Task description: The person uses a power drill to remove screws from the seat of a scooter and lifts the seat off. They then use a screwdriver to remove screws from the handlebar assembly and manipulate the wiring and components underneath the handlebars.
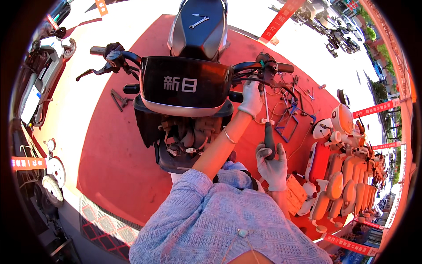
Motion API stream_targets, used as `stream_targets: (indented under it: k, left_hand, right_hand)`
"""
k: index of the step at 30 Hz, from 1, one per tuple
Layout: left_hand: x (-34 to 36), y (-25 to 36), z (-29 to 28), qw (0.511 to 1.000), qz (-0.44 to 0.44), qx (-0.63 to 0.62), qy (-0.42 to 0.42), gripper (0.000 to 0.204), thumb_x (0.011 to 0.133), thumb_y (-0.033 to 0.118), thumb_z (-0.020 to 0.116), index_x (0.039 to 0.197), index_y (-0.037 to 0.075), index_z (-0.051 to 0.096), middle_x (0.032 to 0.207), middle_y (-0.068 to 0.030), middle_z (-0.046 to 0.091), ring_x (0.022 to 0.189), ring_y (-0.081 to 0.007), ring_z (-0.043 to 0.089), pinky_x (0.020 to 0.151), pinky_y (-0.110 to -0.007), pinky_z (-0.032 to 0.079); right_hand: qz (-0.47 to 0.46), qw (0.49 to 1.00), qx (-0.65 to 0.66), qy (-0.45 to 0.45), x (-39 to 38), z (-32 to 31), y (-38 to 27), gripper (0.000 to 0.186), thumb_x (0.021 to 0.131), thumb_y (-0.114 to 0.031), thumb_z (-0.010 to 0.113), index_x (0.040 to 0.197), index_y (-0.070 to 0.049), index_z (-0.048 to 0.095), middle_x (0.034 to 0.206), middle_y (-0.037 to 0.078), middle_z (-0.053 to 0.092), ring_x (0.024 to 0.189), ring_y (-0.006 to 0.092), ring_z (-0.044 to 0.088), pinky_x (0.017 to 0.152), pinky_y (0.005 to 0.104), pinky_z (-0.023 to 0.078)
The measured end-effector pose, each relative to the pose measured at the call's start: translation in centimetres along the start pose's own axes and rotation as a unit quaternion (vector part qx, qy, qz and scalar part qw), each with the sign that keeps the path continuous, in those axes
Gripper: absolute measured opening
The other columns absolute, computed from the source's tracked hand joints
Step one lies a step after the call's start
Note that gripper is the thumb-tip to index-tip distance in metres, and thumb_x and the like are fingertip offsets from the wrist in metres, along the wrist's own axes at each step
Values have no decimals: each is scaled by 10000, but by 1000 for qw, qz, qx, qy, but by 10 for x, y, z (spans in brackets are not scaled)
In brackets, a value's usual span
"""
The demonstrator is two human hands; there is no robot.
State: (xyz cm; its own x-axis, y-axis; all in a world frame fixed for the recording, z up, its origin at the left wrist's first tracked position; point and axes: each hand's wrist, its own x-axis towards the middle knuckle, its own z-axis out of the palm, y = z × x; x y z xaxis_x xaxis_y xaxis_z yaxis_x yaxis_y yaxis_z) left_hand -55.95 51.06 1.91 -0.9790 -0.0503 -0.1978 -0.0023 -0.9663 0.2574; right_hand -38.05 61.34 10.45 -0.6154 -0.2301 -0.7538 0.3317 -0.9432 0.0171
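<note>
An electric scooter stands in front of me, its black front panel [184,86] facing me. My right hand [272,169], in a pale work glove, is closed round the dark handle of a screwdriver [269,138]. The long shaft points up and away, reaching the underside of the scooter's right-hand handlebar [268,68]. My left hand [251,101], also gloved, is raised under that handlebar beside the shaft's upper end. Its fingers are curled close together among the cables; what they grip is hidden. Below the panel, the scooter's front is uncovered, with wiring and connectors [189,149] showing.
A wrench [199,22] lies on the scooter's seat [198,37]. The left brake lever [90,72] juts outward. Tools, cables and a blue metal frame [288,125] lie on the red mat [114,163] at right. Beyond are several parked scooters [338,176]; another [44,83] stands far left.
</note>
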Motion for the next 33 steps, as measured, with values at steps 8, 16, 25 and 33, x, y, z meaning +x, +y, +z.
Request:
stream_targets:
  k: [8,16,25,33]
  left_hand:
    - [34,-4,-1,996,-44,-62,50,174,950,307,517,913,138,508,790,6,548,672,-119,514,557,-255,449]
    - [57,-22,-29,998,-9,35,-49,182,988,245,407,892,117,494,776,-24,538,670,-134,504,587,-252,452]
    - [30,-15,7,993,-101,-64,2,253,996,225,374,776,104,408,657,-41,413,540,-148,321,499,-283,295]
    - [26,-10,23,989,-118,-80,51,313,989,307,393,751,104,412,626,-42,417,514,-146,330,469,-282,285]
  right_hand:
    - [69,997,25,-13,0,0,-10,436,973,-323,442,1092,96,419,777,93,478,528,113,491,446,209,450]
    - [128,990,19,-60,4,-15,-17,382,963,-294,465,1056,75,444,756,71,495,529,122,514,490,246,463]
    - [224,961,67,-147,12,-37,-38,371,939,-279,518,1066,60,435,789,56,505,564,135,522,613,279,490]
    - [295,916,133,-238,15,-52,-46,417,936,-271,530,1117,90,429,923,124,479,647,171,531,553,262,499]
